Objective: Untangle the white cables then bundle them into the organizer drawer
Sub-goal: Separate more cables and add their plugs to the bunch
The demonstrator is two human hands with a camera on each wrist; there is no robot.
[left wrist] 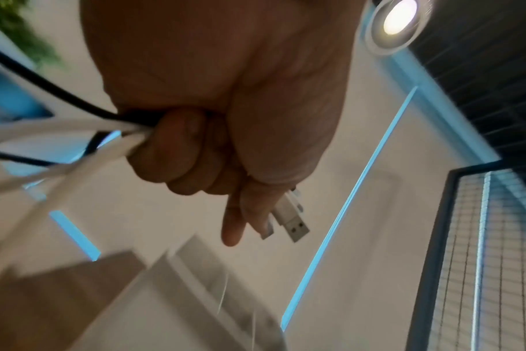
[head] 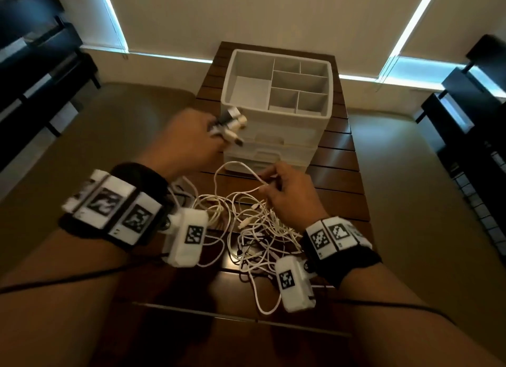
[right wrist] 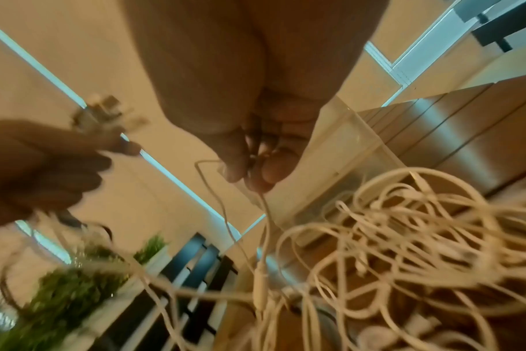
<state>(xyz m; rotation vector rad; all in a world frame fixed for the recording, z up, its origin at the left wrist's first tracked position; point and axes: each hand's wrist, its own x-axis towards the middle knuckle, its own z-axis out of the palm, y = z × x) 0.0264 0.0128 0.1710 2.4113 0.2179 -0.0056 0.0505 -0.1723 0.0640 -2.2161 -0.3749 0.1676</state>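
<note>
Forearms fill the bottom of the head view, each wrist strapped with a black band carrying white marker blocks, as I work over a dark slatted wooden counter. Between my wrists lies the tangle of white cables, looped over itself in a loose heap on the counter, with one loop trailing toward the near edge. My left hand is raised above the counter just in front of the organizer and is clenched around a bunch of cable ends; the left wrist view shows white cords and a black one running out of the fist, and a white USB plug sticking out past the fingers. My right hand sits at the far right edge of the tangle and pinches a single thin white strand between thumb and fingertips, the strand dropping from the pinch down into the heap. The white organizer stands on the counter behind the cables, its open top tray split into several compartments, and its stacked drawers facing me; I cannot tell from the blur whether any drawer is pulled out. Dark shelving stands at both sides of the room, and a green plant shows in the right wrist view.
</note>
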